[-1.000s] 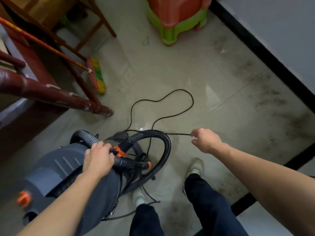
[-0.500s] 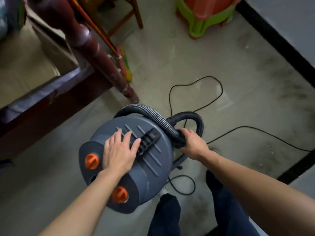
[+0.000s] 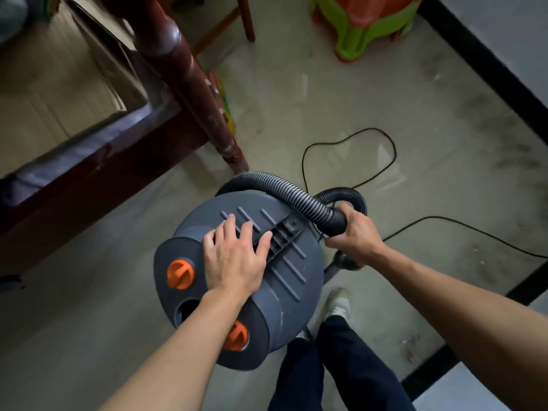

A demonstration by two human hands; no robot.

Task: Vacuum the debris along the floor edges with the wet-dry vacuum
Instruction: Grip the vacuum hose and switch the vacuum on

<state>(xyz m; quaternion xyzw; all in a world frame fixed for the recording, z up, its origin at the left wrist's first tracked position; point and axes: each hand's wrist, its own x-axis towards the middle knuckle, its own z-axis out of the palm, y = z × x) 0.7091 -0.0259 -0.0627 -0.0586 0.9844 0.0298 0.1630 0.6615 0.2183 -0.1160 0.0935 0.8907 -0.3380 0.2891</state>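
Observation:
The grey wet-dry vacuum [image 3: 296, 280] with orange knobs stands on the floor right in front of me. My left hand [image 3: 234, 259] lies flat on its lid, fingers straight and spread beside the black carry handle [image 3: 281, 235]. My right hand [image 3: 355, 238] grips the black ribbed hose [image 3: 293, 197] at its thicker end, to the right of the lid. The hose arches over the vacuum's far side. Dark dusty debris [image 3: 504, 143] streaks the floor along the black skirting [image 3: 486, 69] at the right.
A thin black power cord [image 3: 394, 152] loops over the tiles beyond and right of the vacuum. A dark red wooden bed post [image 3: 184, 81] and frame stand close at the left. Green and orange plastic stools [image 3: 367, 28] sit at the back. My legs and shoe [image 3: 338, 304] are below.
A second ago my left hand held the hose on the vacuum and my right pinched the cord. Now the left lies on the lid and the right grips the hose. Little changed in the last half second.

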